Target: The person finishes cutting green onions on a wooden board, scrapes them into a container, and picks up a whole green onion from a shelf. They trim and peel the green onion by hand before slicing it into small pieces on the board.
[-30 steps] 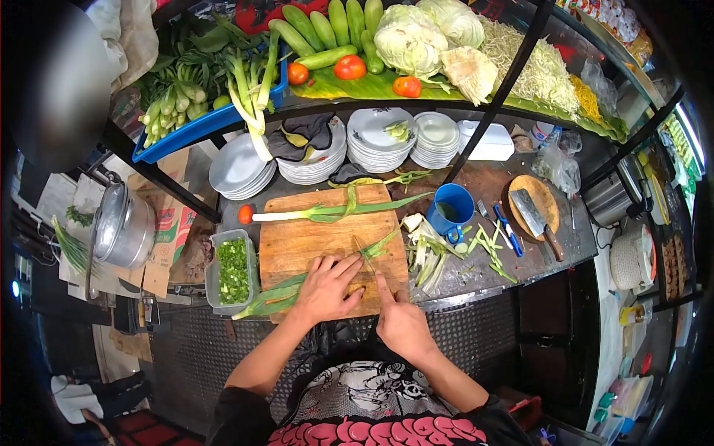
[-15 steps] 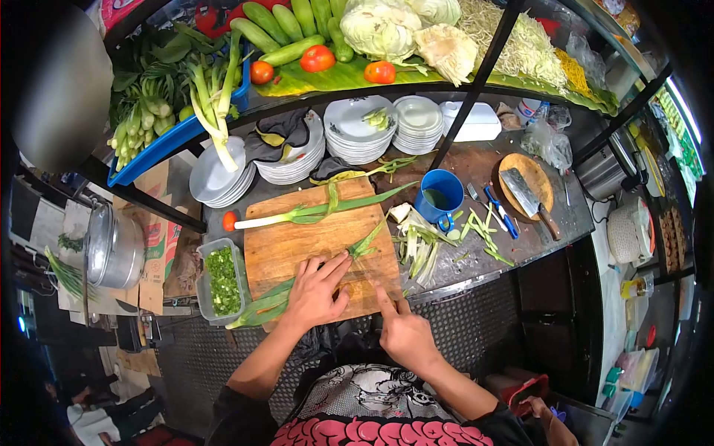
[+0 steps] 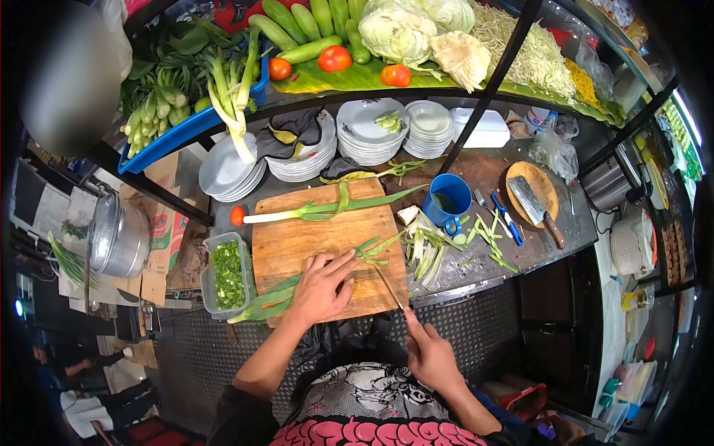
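Note:
My left hand point(image 3: 321, 288) presses the green onions point(image 3: 279, 297) down on the wooden cutting board point(image 3: 297, 249), fingers over the stalks. Their green ends point(image 3: 372, 253) stick out past my fingertips to the right. My right hand point(image 3: 433, 358) grips a knife point(image 3: 390, 288) by its handle, its thin blade slanting up to the left, with the tip close to those ends. Higher on the board lies a leek point(image 3: 297, 215) with a white base and a green leaf looped over it. Left of the board stands a plastic tub point(image 3: 207, 286) of chopped greens point(image 3: 227, 271).
Right of the board are trimmings point(image 3: 428, 249), a blue mug point(image 3: 448, 195) and a cleaver point(image 3: 528, 199) on a round board point(image 3: 549, 186). Stacked plates point(image 3: 230, 175) line the back. Above, a shelf holds cabbage point(image 3: 398, 33), cucumbers and tomatoes, with a dark post point(image 3: 491, 82) in front.
My right hand has moved down and to the right with the knife, whose blade now shows clearly. The green ends past my left fingertips lie more spread. The whole view has shifted slightly.

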The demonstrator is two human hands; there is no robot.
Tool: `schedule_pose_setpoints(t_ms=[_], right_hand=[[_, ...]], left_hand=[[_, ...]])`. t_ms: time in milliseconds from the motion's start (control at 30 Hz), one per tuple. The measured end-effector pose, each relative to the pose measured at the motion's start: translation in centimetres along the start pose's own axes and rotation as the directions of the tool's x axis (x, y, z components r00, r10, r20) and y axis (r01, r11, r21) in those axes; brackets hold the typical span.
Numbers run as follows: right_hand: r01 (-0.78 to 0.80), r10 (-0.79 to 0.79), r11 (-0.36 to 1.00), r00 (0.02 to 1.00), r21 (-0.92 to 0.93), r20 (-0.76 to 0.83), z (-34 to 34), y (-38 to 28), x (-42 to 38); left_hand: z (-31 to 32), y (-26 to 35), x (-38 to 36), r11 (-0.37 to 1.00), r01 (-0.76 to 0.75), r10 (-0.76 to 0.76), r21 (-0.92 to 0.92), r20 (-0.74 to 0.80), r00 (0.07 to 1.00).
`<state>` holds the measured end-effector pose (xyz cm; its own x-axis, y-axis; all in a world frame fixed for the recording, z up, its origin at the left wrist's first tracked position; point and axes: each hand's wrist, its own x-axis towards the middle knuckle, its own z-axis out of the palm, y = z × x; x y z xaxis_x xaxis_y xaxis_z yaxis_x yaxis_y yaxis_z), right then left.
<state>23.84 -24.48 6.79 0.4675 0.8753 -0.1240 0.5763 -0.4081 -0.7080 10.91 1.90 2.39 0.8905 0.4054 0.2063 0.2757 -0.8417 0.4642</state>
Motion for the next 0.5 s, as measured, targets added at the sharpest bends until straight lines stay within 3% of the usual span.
schedule_pose_setpoints(t_ms=[100,233,367,400,500], right_hand=[[0.011,-0.011,1.0,1.0,-0.002,0.003,0.5,0.7,1.3],[0.03,-0.021,0.997,0.991,0.068,-0.133,0.1,1.1,2.9],[0.134,-0.13,0.99,0.989,0.052,-0.072,1.4,1.5,4.3],[0.022,-0.022,1.0,0.999,-0.005,-0.024,0.9,0.9,4.8],[0.015,-0.009,0.997,0.997,0.073,-0.081,0.6,1.3,5.3]], left_hand=[[-0.1,0.4,-0.1,0.999,0.024,-0.026,-0.042,-0.046,0.999],[0.3,0.3,-0.1,0.992,0.071,-0.085,-0.103,-0.141,0.986],[1.0,0.1,-0.1,0.993,0.063,-0.083,-0.101,-0.217,0.973],[1.1,0.1,-0.2,0.993,0.06,-0.081,-0.105,-0.21,0.974],[1.1,0.1,0.0,0.991,0.071,-0.095,-0.116,-0.212,0.973]])
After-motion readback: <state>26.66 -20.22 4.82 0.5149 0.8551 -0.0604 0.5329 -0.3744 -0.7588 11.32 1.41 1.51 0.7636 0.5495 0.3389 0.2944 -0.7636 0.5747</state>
